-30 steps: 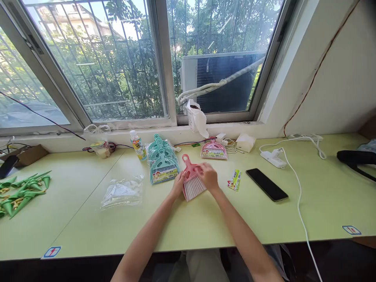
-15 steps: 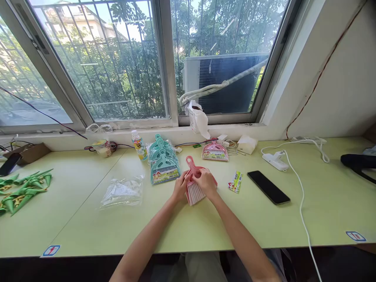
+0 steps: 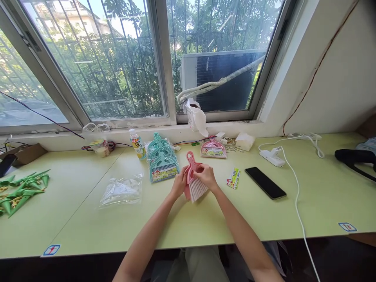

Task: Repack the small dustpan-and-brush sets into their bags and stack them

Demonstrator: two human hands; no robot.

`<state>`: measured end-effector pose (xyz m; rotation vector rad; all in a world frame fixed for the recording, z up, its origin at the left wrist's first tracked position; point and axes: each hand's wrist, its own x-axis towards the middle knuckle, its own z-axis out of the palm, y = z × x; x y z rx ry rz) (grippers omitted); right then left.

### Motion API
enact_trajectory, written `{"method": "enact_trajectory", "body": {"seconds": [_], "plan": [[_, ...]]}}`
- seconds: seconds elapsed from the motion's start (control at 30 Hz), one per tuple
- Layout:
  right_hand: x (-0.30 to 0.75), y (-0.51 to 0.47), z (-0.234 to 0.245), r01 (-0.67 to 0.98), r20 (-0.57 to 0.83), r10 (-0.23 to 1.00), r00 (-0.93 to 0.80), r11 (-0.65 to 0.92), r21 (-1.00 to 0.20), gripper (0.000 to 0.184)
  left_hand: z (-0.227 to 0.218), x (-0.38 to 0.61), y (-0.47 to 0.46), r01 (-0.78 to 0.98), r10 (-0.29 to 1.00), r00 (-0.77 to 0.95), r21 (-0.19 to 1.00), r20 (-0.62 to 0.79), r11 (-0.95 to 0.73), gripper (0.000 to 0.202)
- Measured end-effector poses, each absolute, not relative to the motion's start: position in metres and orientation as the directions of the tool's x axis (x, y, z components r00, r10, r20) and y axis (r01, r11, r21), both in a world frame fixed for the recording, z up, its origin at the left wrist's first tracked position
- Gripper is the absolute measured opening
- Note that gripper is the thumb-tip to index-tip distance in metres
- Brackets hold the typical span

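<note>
A small pink hand brush point(image 3: 198, 189) with pale bristles lies over a matching pink dustpan point(image 3: 187, 192), handles pointing away from me. My left hand point(image 3: 179, 183) is closed around the left side of the set, thumb near the brush head. With its fingers bent, my right hand point(image 3: 207, 177) grips the brush's right side; its fingertips are partly hidden. To the right lies a printed label card point(image 3: 234, 179). Teal dustpan-and-brush sets point(image 3: 163, 160) in clear wrapping are stacked beyond my left hand, and a pink packaged set point(image 3: 213, 148) lies farther back.
A clear plastic bag point(image 3: 122, 191) lies left, with green cone-shaped pieces point(image 3: 25, 190) at the far left. A drink bottle point(image 3: 137, 144) stands near the window. On the right are a black phone point(image 3: 265, 182), a white power strip point(image 3: 272, 157) and its cable point(image 3: 297, 199).
The brush has turned against the dustpan: its bristles now fan farther right, and more of the pan's lower left shows. Both hands keep their hold. The view has shifted slightly.
</note>
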<state>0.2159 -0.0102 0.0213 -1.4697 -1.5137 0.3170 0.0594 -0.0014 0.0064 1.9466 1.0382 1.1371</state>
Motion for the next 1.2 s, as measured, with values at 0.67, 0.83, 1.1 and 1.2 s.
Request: {"method": "enact_trajectory", "body": {"seconds": [0.67,0.83,1.1,1.2], "plan": [[0.224,-0.034,0.058,0.081,0.261,0.95,0.174,0.25,-0.965,0.029,0.023,0.037,0.011,0.624,0.912,0.009,0.71,0.41,-0.326,0.051],[0.292,-0.029,0.07,0.188,0.263,0.891,0.37,0.205,-0.96,0.045,0.025,0.016,0.024,0.554,0.9,0.207,0.712,0.384,-0.431,0.047],[0.353,-0.028,0.019,0.734,-0.011,0.792,0.61,-0.57,-0.368,0.039,0.008,0.021,0.026,0.719,0.915,0.385,0.582,0.122,-0.38,0.025],[0.347,-0.026,0.011,0.732,-0.053,0.781,0.623,-0.606,-0.312,0.05,0.005,0.023,0.022,0.771,0.912,0.387,0.495,0.134,-0.4,0.024]]}}
